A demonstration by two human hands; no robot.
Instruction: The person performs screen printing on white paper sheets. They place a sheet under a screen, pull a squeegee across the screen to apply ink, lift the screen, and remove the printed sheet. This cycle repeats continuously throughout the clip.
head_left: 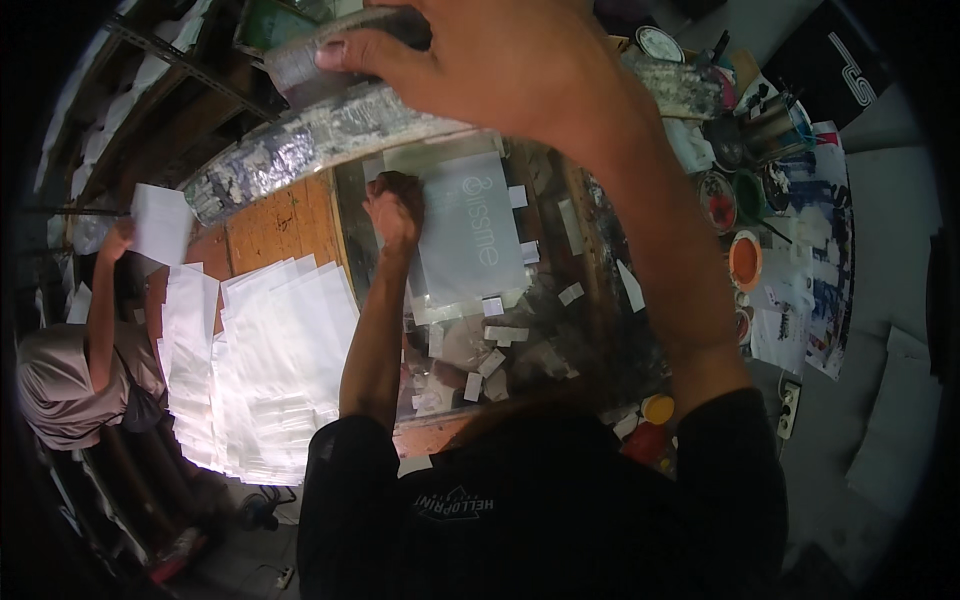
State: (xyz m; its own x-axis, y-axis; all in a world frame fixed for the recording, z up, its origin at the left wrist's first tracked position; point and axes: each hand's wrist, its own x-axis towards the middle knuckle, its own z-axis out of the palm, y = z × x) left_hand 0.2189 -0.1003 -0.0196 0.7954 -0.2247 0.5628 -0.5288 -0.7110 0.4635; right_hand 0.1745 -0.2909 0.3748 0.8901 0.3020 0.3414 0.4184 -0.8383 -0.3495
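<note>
My left hand [396, 212] is curled closed over the left edge of a pale sheet [465, 240] with a printed design, lying on the work board. Whatever its fingers hold is hidden. Higher up and closer to me, my right hand [480, 70] is closed, its thumb pressed on a grey, worn block that looks like a squeegee [345, 55]. Below that hand runs the raised bar of a printing frame [300, 155], crusted with tape and dried ink. The right forearm crosses over the board's right side.
Stacked white sheets [275, 370] cover the table to the left. Another person's hand [118, 240] holds a white sheet [160, 225] there. Small paper tabs [490, 362] dot the board. Ink tubs [745, 260] and cans crowd the right side. A power strip [788, 410] hangs nearby.
</note>
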